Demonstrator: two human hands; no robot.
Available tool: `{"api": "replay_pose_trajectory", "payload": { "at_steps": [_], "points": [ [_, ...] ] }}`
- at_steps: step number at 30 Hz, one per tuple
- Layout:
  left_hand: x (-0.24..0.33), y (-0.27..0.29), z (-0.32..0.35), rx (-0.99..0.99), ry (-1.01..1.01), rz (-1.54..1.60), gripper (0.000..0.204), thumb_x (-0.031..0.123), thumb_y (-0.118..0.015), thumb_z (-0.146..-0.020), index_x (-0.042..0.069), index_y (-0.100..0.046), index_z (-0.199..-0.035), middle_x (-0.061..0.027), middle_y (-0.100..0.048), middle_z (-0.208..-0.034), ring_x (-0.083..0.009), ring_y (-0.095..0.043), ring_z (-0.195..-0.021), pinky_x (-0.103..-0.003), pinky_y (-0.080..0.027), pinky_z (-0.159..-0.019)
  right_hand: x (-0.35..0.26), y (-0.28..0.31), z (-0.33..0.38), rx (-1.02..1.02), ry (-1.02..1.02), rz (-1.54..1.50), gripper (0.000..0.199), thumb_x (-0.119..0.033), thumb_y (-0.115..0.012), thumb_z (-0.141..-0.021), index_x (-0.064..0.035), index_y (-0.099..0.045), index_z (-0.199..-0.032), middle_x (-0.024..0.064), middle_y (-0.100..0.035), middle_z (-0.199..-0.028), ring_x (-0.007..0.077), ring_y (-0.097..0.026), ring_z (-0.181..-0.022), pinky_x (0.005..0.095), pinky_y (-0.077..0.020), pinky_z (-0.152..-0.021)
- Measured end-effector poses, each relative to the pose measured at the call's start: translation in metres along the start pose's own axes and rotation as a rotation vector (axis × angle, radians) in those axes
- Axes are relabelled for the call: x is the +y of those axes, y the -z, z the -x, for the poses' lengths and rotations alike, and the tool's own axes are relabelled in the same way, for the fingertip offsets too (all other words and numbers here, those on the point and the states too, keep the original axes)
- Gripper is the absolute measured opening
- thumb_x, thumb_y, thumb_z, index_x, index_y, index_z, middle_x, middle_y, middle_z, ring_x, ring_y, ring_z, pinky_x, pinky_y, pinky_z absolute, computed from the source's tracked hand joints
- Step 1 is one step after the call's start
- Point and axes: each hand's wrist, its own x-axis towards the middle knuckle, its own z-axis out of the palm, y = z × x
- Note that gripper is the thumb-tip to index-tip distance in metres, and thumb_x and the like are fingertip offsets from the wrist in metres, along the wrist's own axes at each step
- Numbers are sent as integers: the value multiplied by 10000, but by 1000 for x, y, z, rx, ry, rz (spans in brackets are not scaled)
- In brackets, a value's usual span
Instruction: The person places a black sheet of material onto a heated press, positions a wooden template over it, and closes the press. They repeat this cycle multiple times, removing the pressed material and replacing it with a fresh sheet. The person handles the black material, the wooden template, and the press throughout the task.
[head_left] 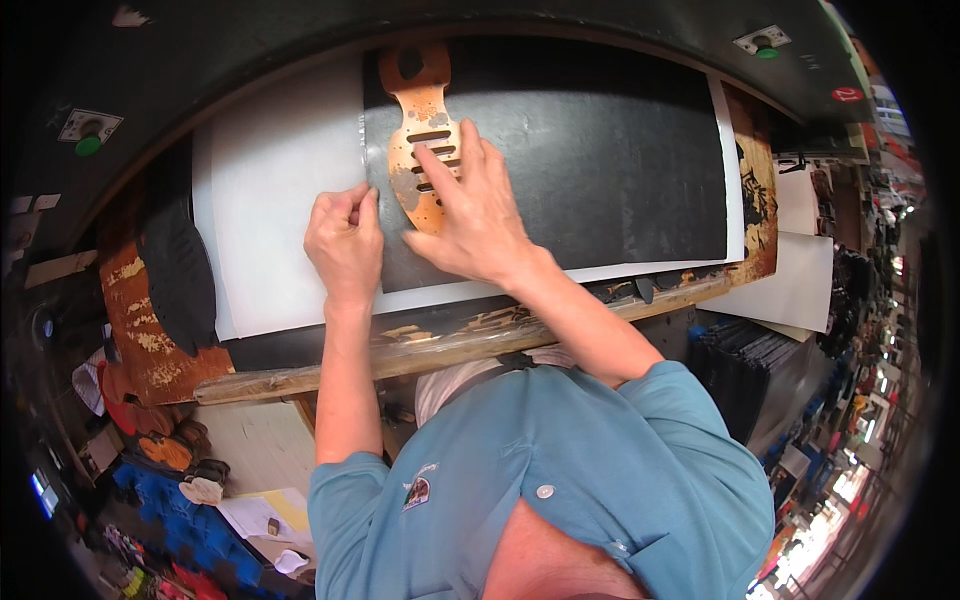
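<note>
An orange, sole-shaped cutting die (406,190) with several dark slots lies on a black sheet (590,160). My right hand (475,210) is spread over the lower part of the die. Its index finger rests by the slots, its thumb is at the near end, and the other fingers lie along the right side. At the left edge of the black sheet, my left hand (344,245) is closed with thumb and finger pressed together. What that pinch holds, if anything, is hidden. A white sheet (280,210) extends to the left, and its border shows below the black one.
A dark machine beam (440,18) with green buttons (766,50) crosses the far side. A worn wooden bar (300,382) edges the near side, with black scraps (645,288) behind it. Dark stacked sheets (745,370) stand at right; papers (262,515) lie lower left.
</note>
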Motion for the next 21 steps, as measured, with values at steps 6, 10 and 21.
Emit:
{"api": "replay_pose_trajectory", "payload": {
  "at_steps": [6,10,21],
  "points": [
    [0,0,-4,6,16,28,117,-3,-796,-897,35,-817,-1005,-76,-662,-813,-183,-636,-641,-345,-531,-605,8,-20,11,121,30,-57,776,-222,-861,-651,19,-684,-1367,483,-317,-1572,579,-421,-1371,593,-436,-1133],
    [-1,0,-1,13,22,60,117,-8,-789,-901,34,-817,-1006,-76,-670,-820,-183,-643,-650,-344,-537,-614,-6,-31,5,149,-2,-44,748,-180,-855,-659,23,-690,-1360,473,-341,-1569,582,-445,-1355,583,-463,-1109],
    [18,22,13,64,36,136,70,-5,-749,-960,-27,-759,-1026,-124,-705,-879,-227,-656,-734,-358,-544,-705,10,-20,11,19,39,-196,815,-292,-866,-742,32,-612,-1445,459,-315,-1594,601,-397,-1406,613,-400,-1170]
  ]
}}
